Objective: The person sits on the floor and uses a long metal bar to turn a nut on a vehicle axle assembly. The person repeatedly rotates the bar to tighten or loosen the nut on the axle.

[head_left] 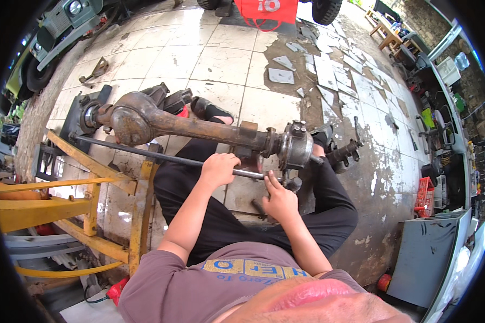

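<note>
A rusty vehicle axle housing (199, 128) lies across in front of me, its rounded middle to the left and a steering knuckle (296, 146) at its right end. Along its near side runs a long dark tie rod (172, 159), with a thicker joint (293, 184) at the right end. My left hand (219, 169) is closed over the rod around its middle. Near the right joint, my right hand (279, 202) rests with two fingers stretched out against the rod and the others partly bent; it does not grip it.
Yellow metal frame (137, 215) stands close on my left. A loose metal part (345, 153) lies right of the knuckle, a bracket (94, 71) at far left. Broken tiles (281, 75) cover the floor ahead. A grey cabinet (423, 258) and red crate (424, 196) stand right.
</note>
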The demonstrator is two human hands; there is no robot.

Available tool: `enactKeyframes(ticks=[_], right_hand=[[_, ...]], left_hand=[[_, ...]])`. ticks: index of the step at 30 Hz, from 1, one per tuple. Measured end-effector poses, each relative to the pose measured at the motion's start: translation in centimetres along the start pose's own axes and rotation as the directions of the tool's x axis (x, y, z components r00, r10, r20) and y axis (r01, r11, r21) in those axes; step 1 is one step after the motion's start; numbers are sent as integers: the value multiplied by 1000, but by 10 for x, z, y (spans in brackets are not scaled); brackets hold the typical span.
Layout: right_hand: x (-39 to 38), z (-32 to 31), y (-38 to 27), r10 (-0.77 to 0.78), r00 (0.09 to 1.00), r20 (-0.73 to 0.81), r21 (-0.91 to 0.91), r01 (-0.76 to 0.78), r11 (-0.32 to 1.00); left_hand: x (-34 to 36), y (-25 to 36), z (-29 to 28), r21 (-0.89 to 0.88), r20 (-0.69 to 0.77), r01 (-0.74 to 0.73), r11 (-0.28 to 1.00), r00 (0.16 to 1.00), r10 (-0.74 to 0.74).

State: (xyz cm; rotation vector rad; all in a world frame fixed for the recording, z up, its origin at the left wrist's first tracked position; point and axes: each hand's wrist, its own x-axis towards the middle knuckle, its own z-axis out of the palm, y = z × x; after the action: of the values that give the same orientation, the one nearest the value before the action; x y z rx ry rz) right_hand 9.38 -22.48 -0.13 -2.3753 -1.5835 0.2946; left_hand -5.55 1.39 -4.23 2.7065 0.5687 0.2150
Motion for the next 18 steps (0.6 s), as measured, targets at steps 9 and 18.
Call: enactKeyframes(ticks=[9,18], right_hand=[[10,2,-4,29,999,40,-28,-28,999],[16,16,2,41,998,46,-57,-38,998]], left_hand=[[-6,3,1,10,3,-15,1000,1000,15],[-10,6,5,-14,18,-1,1000,1000,1]])
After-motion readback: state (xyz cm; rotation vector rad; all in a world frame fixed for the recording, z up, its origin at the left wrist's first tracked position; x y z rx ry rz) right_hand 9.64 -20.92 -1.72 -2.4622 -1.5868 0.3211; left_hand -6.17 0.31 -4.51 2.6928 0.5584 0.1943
